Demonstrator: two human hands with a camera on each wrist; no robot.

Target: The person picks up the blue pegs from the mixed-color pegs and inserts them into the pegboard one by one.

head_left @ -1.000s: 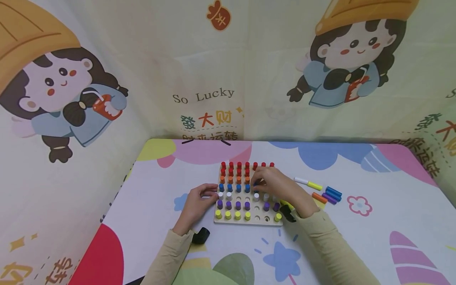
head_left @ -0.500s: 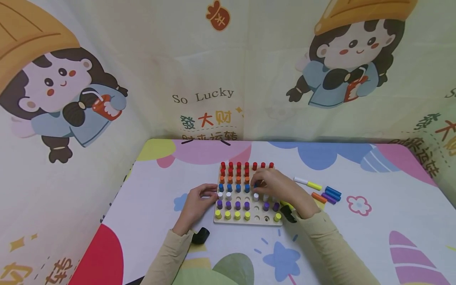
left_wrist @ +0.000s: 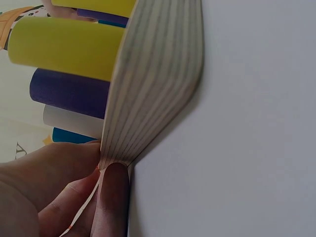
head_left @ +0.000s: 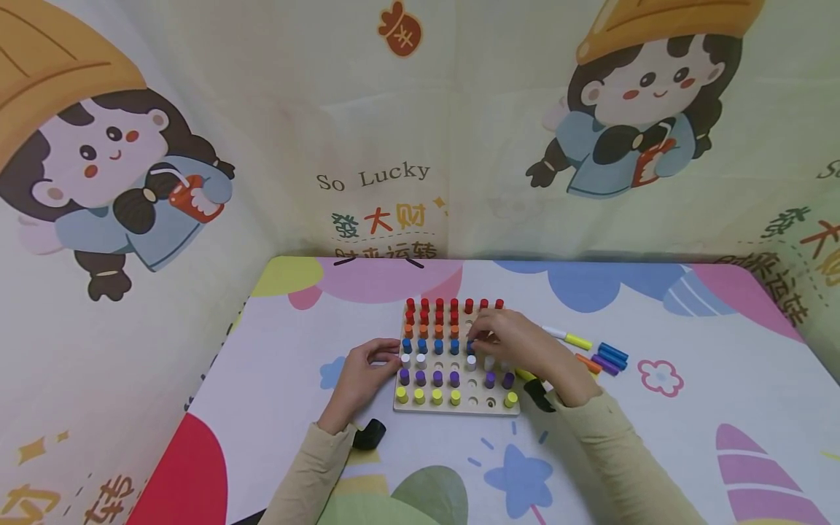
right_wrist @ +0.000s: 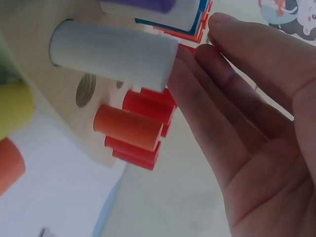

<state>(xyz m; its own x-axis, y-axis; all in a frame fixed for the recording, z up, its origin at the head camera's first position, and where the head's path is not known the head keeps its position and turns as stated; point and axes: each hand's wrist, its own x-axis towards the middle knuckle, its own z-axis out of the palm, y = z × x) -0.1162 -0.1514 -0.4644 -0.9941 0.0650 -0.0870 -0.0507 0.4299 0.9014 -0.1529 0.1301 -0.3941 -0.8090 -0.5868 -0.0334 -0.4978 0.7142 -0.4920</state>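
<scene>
I have the pegboard point(head_left: 472, 411) lying on the table point(head_left: 275, 357), the left hand point(head_left: 361, 372) resting loosely extended fingers against its left edge. The right hand point(head_left: 512, 341) bends over a blue peg point(head_left: 470, 348) right of centre (whether it pinches, I can't tell). If that left-side brace is light, a sideways push might skid the board; a low palm might knock the white peg point(head_left: 471, 363) just nearer.

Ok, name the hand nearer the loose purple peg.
Right. The right hand is over the pegboard, on the side facing the purple peg; the left hand touches the opposite edge.
</scene>
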